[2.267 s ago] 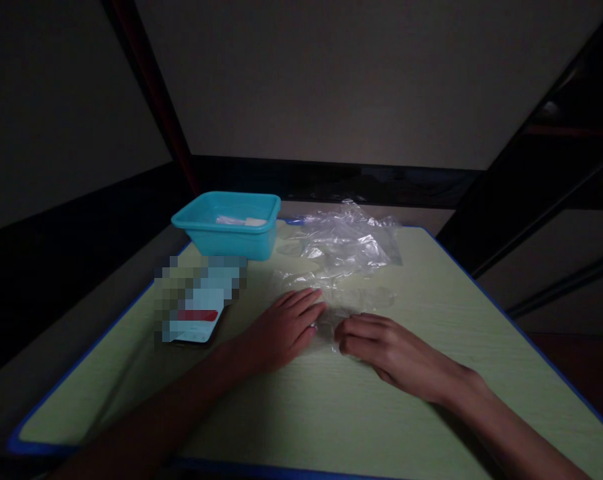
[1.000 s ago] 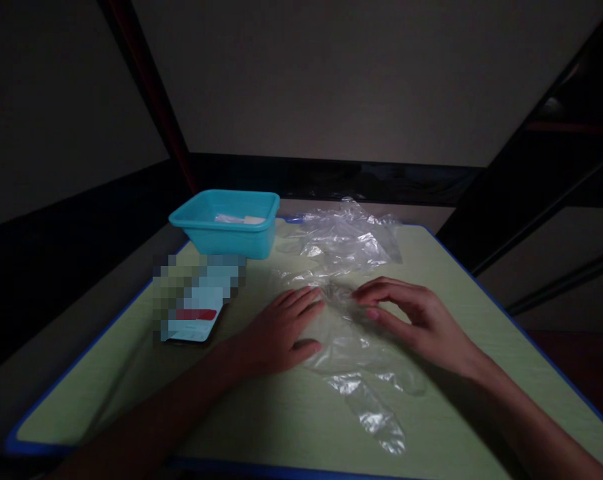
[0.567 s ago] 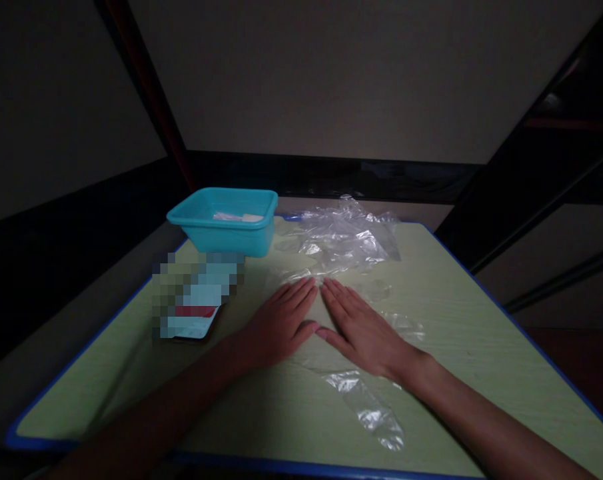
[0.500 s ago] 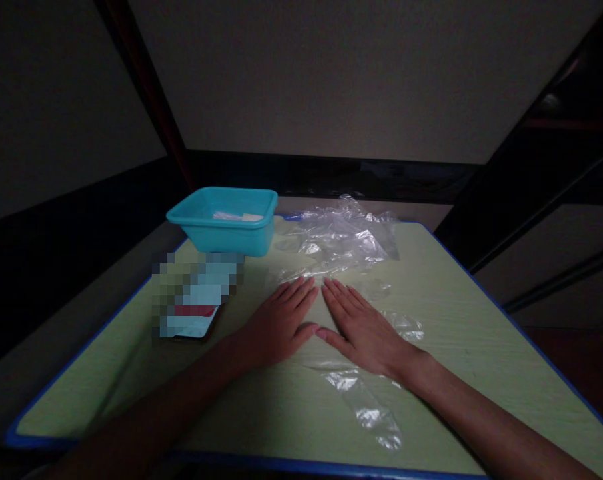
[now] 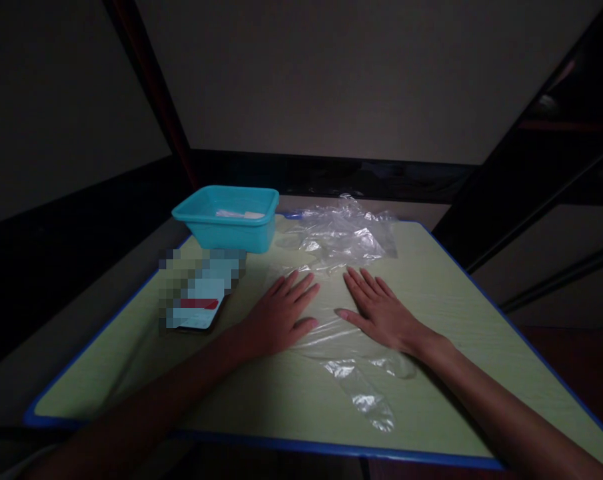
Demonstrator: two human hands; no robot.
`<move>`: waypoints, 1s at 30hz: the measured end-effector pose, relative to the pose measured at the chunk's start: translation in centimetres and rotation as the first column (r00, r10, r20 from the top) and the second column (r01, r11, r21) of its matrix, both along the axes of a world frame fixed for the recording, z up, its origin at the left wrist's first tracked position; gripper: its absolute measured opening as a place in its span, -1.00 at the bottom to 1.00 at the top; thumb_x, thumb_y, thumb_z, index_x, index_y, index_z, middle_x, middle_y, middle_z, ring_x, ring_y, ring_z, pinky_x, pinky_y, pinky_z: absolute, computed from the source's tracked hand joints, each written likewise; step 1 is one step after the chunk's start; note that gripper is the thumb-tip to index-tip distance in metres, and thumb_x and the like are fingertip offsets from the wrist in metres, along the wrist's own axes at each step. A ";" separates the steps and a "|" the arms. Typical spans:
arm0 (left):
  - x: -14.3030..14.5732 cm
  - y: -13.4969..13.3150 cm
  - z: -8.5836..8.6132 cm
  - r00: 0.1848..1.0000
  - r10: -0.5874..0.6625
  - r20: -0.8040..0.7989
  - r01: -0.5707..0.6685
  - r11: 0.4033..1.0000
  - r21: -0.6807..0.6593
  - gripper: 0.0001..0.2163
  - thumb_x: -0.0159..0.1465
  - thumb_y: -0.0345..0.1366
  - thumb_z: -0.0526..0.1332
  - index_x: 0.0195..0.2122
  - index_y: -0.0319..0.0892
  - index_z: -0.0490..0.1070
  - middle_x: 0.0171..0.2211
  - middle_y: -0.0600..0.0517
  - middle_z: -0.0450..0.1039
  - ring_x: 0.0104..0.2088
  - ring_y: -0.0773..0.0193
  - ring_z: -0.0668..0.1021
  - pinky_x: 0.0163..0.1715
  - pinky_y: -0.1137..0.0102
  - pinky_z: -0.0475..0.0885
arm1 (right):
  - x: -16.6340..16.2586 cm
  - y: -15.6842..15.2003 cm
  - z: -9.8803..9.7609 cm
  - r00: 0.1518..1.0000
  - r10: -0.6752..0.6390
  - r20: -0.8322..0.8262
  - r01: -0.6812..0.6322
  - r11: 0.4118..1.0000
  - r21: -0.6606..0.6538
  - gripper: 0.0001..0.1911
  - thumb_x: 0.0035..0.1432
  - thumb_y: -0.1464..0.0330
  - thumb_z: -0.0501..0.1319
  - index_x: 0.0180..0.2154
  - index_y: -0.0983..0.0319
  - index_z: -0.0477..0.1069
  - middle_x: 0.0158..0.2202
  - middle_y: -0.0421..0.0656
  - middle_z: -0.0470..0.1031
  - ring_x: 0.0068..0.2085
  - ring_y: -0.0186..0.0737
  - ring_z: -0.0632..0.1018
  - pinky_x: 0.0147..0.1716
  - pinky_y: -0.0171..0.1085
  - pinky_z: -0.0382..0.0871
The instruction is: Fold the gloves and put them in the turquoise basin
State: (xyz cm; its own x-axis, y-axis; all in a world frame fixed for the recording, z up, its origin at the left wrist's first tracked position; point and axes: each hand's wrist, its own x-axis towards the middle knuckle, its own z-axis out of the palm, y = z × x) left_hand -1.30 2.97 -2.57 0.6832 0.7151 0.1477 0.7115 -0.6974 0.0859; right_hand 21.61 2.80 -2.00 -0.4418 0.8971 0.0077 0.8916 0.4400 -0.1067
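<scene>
A clear plastic glove [image 5: 348, 363] lies spread on the pale green table [image 5: 456, 320]. My left hand [image 5: 278, 313] rests flat on its left part, fingers stretched out. My right hand [image 5: 378, 308] lies flat on its right part, fingers apart. A gap of bare plastic shows between the two hands. Glove fingers stick out toward me below my right hand.
A teal tub [image 5: 228, 217] with something white inside stands at the back left. A heap of crumpled clear plastic [image 5: 344, 237] lies behind my hands. A blurred flat object [image 5: 198, 293] sits to the left. The table has a blue edge [image 5: 281, 445].
My right hand unfolded the plastic glove toward me, then pressed flat beside the left hand. Since then it slid to the right, widening the gap. The left hand stayed put.
</scene>
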 end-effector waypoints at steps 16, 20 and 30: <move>0.0 -2.0 0.9 1.000 -0.016 0.018 0.016 1.000 0.008 -0.44 0.23 -0.08 0.14 0.18 -0.28 0.15 0.23 -0.21 0.10 0.23 -0.17 0.10 0.16 -0.07 0.02 | 1.2 -0.1 2.1 0.995 0.027 -0.093 -0.012 0.986 0.165 -0.37 0.25 0.09 -0.04 0.14 0.46 0.21 0.14 0.19 0.27 0.14 0.10 0.33 0.09 0.05 0.23; 0.8 -2.8 1.3 0.990 -0.062 0.129 0.052 0.995 0.080 -0.56 0.24 -0.10 0.11 0.04 -0.31 0.31 0.05 -0.23 0.34 0.13 -0.08 0.29 0.16 0.01 0.09 | -0.9 -1.0 2.7 0.966 0.164 -0.200 -0.122 0.971 0.206 -0.54 0.29 0.28 -0.06 0.06 0.44 0.32 0.06 0.14 0.40 0.02 0.00 0.47 -0.01 -0.03 0.39; 1.1 -1.4 0.0 0.996 0.039 0.074 -0.040 0.999 0.007 -0.49 0.27 -0.22 0.08 0.16 -0.45 0.12 0.22 -0.34 0.08 0.23 -0.04 0.16 0.18 0.10 0.12 | -2.3 -1.3 1.9 0.925 0.251 -0.284 -0.203 0.961 0.187 -0.56 0.28 0.35 -0.06 0.08 0.46 0.29 0.09 0.15 0.36 0.09 -0.01 0.40 0.06 0.00 0.32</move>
State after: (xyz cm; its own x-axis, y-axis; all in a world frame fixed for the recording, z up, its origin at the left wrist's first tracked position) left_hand -0.16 1.53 -2.56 0.6412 0.7400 0.2032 0.7305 -0.6697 0.1336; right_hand 19.35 1.52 -0.09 -0.5885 0.7505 0.3009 0.7016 0.6589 -0.2712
